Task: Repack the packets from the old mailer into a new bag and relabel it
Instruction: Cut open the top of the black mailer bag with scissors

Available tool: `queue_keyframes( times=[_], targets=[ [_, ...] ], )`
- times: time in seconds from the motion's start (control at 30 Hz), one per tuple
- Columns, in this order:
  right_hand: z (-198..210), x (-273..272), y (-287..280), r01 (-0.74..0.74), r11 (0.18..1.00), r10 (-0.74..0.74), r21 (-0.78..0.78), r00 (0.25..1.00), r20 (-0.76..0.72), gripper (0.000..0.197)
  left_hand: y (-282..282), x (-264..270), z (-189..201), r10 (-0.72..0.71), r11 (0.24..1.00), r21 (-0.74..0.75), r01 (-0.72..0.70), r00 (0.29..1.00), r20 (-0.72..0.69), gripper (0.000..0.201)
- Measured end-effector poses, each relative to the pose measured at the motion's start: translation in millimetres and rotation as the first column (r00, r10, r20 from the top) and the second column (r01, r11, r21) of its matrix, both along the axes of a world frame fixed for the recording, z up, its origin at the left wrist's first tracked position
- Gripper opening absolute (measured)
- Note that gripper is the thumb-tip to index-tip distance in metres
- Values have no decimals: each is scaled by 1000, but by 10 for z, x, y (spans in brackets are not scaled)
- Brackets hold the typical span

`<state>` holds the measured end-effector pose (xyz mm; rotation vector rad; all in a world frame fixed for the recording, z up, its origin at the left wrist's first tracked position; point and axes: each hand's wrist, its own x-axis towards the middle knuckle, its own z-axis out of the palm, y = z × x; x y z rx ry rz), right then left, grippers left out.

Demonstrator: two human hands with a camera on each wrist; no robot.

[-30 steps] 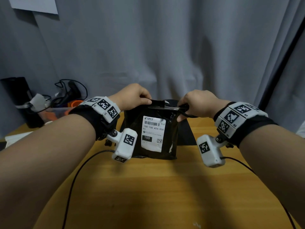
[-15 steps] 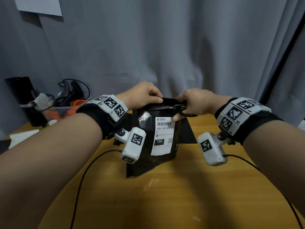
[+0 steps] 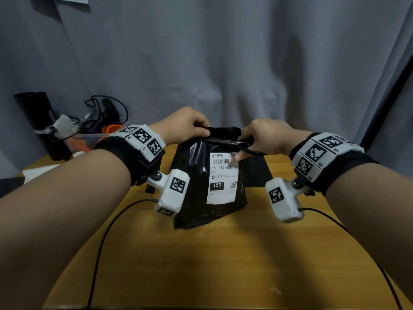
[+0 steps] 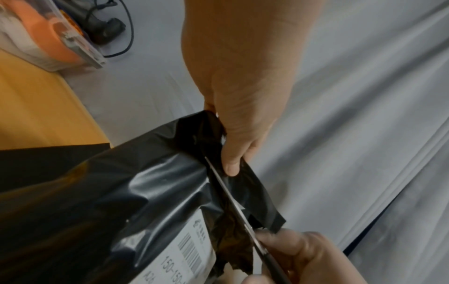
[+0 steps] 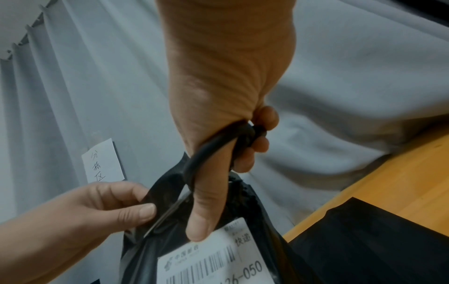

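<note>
The old black mailer (image 3: 194,186) with its white shipping label (image 3: 222,177) stands upright on the wooden table (image 3: 212,265), bottom left corner swung toward me. My left hand (image 3: 202,130) pinches the flap along the mailer's top edge, thumb in front (image 4: 230,165). My right hand (image 3: 257,139) grips black-handled scissors (image 5: 206,149). Their blade (image 4: 230,194) lies across the mailer just under the flap, its tip near my left thumb. A flat black bag (image 3: 257,173) lies on the table behind the mailer. The packets inside are hidden.
At the back left stand a clear box holding an orange tape roll (image 3: 89,139), a black cylinder (image 3: 38,121) and tangled cables. White paper (image 3: 38,173) lies at the table's left edge. A grey curtain with a handwritten note (image 5: 103,161) closes the back. Wrist-camera cables (image 3: 105,231) trail over the table.
Both hands have lifted the mailer's top and turned the bag, so its bottom left corner swung toward me. The scissors stay across the top edge.
</note>
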<state>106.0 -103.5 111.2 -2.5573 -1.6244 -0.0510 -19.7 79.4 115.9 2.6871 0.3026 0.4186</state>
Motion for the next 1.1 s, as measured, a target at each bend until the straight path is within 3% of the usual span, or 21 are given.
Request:
queue_keyframes(
  times=[0.27,0.4,0.53,0.6,0.8,0.93,1.1],
  targets=[
    [-56,92,-20,38,999,-38,-2,998,-40,55,-8,111,-15,-4,997,-75,6,1000,16,17],
    [-79,85,37,17,999,-21,-27,983,-181,57,-51,150,46,-24,989,-143,25,1000,8,13],
    [-90,29,134,-7,1000,15,29,968,-252,39,-127,182,114,-73,981,-181,70,997,-9,7],
    [-77,2,180,11,999,-3,35,974,-228,31,-146,189,131,-84,980,-183,81,996,-9,5],
    [-65,-18,184,33,999,-35,-15,988,-152,49,-69,117,93,-16,985,-172,13,1000,-15,14],
    [-93,-49,162,51,998,-52,-33,998,-31,64,-37,24,99,-24,987,-158,7,994,-108,28],
    [-112,-80,174,67,997,-67,-28,998,-7,64,-59,-6,107,-44,999,-33,36,966,-255,31]
  ],
)
